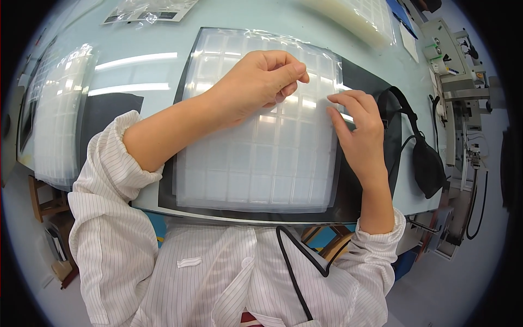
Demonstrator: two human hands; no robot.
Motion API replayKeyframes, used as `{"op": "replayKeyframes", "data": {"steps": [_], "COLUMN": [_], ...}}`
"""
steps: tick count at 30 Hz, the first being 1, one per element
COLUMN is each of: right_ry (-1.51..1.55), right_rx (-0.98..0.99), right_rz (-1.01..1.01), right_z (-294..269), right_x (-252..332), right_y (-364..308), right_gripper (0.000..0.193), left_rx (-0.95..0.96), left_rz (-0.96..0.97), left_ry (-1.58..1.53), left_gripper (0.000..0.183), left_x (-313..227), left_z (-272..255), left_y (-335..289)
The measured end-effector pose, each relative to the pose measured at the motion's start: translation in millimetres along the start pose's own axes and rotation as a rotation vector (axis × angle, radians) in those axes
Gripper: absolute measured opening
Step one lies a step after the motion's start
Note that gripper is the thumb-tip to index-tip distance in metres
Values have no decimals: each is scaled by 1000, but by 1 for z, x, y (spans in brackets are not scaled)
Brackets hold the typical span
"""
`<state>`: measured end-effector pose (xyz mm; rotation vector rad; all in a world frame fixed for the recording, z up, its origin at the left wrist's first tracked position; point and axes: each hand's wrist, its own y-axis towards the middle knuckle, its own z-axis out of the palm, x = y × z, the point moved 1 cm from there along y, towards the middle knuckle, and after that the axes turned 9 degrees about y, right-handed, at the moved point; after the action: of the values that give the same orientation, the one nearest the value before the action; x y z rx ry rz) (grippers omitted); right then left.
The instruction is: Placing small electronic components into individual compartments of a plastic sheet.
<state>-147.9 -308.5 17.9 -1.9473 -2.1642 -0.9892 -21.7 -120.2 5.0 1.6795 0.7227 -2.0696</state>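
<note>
A stack of clear plastic sheets (pixel 256 169) with a grid of rectangular pockets lies on a black mat (pixel 365 188) in front of me. Over the stack's upper middle is my left hand (pixel 267 79), its fingers curled in toward the thumb; whatever they may pinch is hidden or too small to make out. My right hand (pixel 359 128) is beside the stack's right edge. Its thumb and fingers are bent but apart, with nothing between them. Whether the fingertips touch the top sheet, I cannot tell.
Another pile of clear pocketed sheets (pixel 60 120) lies at the table's left. A thicker yellowish stack (pixel 354 22) sits at the back right, and a clear plastic bag (pixel 150 10) at the back left. A black pouch with a strap (pixel 427 166) lies right of the mat, near a machine (pixel 463 98).
</note>
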Motion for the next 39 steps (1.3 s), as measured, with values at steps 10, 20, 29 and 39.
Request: {"op": "replayKeyframes", "data": {"steps": [10, 20, 29, 39], "right_ry": [-138, 445, 19, 44], "right_rx": [-10, -121, 13, 13], "right_rz": [-144, 31, -124, -141], "right_z": [1, 5, 34, 35], "right_x": [0, 38, 32, 30], "right_y": [5, 26, 16, 18], "right_gripper": [15, 6, 14, 14], "left_rx": [93, 143, -256, -175], "left_rz": [68, 198, 51, 140], "left_ry": [105, 317, 177, 293], "left_gripper": [27, 28, 24, 22], "left_x": [3, -10, -1, 0], "left_z": [-5, -3, -47, -45], "left_y": [2, -6, -6, -4]}}
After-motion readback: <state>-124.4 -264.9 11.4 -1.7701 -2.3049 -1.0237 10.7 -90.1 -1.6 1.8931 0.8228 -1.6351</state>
